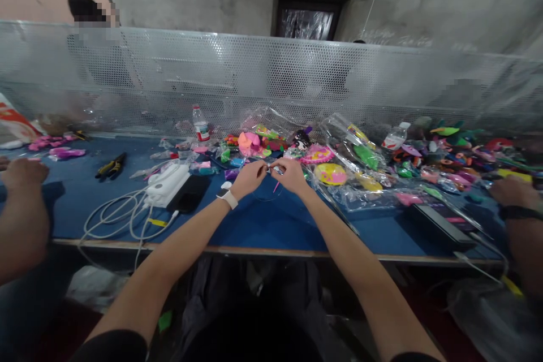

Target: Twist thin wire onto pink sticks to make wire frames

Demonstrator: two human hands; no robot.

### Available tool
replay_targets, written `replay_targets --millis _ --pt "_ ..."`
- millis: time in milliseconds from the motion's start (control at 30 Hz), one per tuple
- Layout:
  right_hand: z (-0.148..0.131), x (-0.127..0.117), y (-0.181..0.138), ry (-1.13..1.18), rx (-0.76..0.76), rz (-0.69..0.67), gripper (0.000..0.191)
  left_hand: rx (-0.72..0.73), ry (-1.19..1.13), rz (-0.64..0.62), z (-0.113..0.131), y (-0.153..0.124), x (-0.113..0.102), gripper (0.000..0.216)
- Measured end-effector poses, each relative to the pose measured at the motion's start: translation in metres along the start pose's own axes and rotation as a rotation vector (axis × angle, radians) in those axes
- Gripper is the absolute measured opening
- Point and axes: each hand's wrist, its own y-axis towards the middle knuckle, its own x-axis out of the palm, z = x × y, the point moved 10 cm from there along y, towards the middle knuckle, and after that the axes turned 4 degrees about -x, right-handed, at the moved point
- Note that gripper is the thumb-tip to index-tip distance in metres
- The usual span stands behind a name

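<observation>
My left hand [248, 177], with a white watch on the wrist, and my right hand [292, 174] meet over the blue table [254, 220], fingers pinched together on a small clear packet [270, 168] held between them. A thin pink stick [276, 186] hangs just below the right fingers. The packet is too small to make out in detail. Right behind the hands lies a heap of bright toys in clear bags [331, 164].
A white power strip with coiled cables [165, 186] and a black phone [190, 193] lie left of my hands. Pliers [111, 166], a water bottle [200, 123], a perforated metal screen [271, 79] behind. Other people's arms at left [21, 203] and right [517, 209].
</observation>
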Motion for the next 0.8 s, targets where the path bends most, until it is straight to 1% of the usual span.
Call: replay_targets --millis 133,233,533,700,800 --pt "-0.002 -0.003 0.0 0.01 0.006 0.024 0.016 0.011 0.023 0.003 0.005 0.0 -0.001 0.017" --pt "-0.003 -0.003 0.0 0.018 0.001 0.015 0.016 0.019 0.028 -0.004 0.007 0.0 0.0 0.017" --pt "-0.001 -0.003 -0.001 0.029 0.035 0.019 0.014 0.057 -0.036 -0.001 0.009 -0.001 -0.002 0.016" --pt "-0.008 -0.005 0.0 0.02 -0.017 0.009 0.012 0.03 -0.079 0.034 0.01 -0.002 -0.005 0.016" --pt "-0.011 -0.006 0.0 -0.009 -0.051 0.0 0.012 0.024 -0.087 0.03 0.011 -0.002 -0.004 0.018"
